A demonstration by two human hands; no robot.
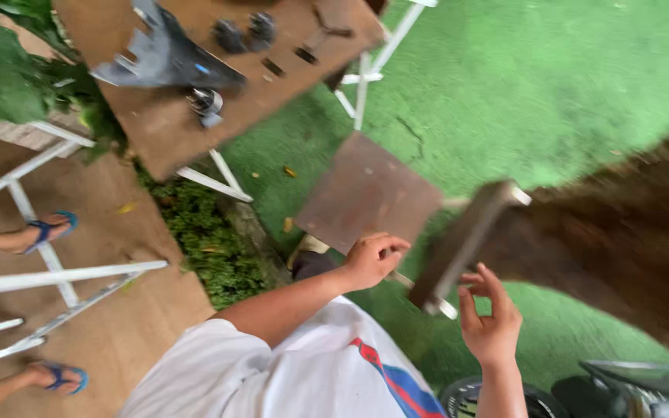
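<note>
Head view is tilted and motion-blurred, so fine detail is soft.

Left hand (372, 259), centre of frame: fingers curled loosely inward, close to a fist, nothing visibly held. It hangs over the lower edge of the square brown board (367, 193), which looks like a stool or small table top on the green turf (551, 85). Contact with the board: cannot tell.

Right hand (491, 319), lower right: fingers spread and half bent, thumb apart, palm empty. It sits just under the near end of a dark wooden plank (466, 244) that runs up and right into a blurred brown mass. Probably poised to steady that end; fingertips are near it, but whether they touch is unclear.

Upper left: brown table (156, 131) on white legs carrying a dark grey moulded part (166, 54) and small metal bits, parked flat there within reach. Far left: another person's feet in blue sandals (48, 228). White shirt (288, 371) fills the bottom centre.
</note>
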